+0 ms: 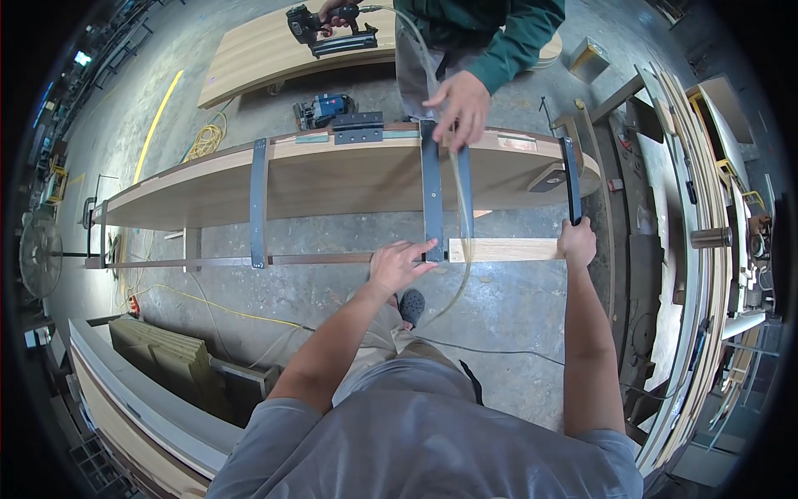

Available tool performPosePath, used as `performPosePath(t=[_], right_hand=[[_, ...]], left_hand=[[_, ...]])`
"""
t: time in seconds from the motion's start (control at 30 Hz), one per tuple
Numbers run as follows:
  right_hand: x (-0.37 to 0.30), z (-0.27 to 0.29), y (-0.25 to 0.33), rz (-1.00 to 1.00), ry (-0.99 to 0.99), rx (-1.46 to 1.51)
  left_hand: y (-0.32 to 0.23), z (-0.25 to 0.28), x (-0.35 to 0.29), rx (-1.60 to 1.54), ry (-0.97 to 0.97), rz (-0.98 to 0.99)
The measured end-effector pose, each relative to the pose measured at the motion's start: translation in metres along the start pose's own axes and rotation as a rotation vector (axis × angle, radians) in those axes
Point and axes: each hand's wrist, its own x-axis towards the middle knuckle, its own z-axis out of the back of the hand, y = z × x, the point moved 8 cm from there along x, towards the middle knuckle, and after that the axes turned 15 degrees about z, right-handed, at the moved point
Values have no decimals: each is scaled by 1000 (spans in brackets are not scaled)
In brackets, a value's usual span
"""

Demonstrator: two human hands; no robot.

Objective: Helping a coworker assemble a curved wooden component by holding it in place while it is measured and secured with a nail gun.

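Observation:
My left hand [399,264] rests with spread fingers on the near wooden rail, its fingertips touching the lower end of the middle dark metal bracket [432,195]. My right hand [576,241] is closed around the lower end of the right metal bracket [571,179], beside the pale wooden block [503,249]. These brackets span a long curved wooden panel [332,179] standing on edge. Across it, another person's hand [459,106] touches the top of the middle bracket, and their other hand holds a black nail gun [320,29] with a clear hose [459,200].
A third dark bracket [258,202] crosses the panel on the left. A black hinge plate [357,128] and a blue power tool [322,110] lie by the panel's far edge. A large wooden board [274,50] lies behind. Stacked curved panels [694,249] stand right; yellow cable [204,141] coils on the concrete floor.

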Motion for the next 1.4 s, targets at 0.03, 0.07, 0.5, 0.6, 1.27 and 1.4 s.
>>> performPosePath(t=[0.03,0.07,0.5,0.6,1.27,1.4], right_hand=[[0,-1,-1,0,-1,-1],[1,-2,-2,1,-6,-7],[-3,-2,2,7,-16,-6],[-2,-3,3,5,2,-23],[-238,-163,171,-892,381,2083],[-212,-186,184,-825,259,2225]], left_hand=[[-1,1,0,3,-20,-15],[-2,1,0,2,-21,-15],[3,-1,-3,16,83,38],[9,-6,-3,22,112,25],[88,31,14,16,543,53],[128,93,-1,-55,288,113]])
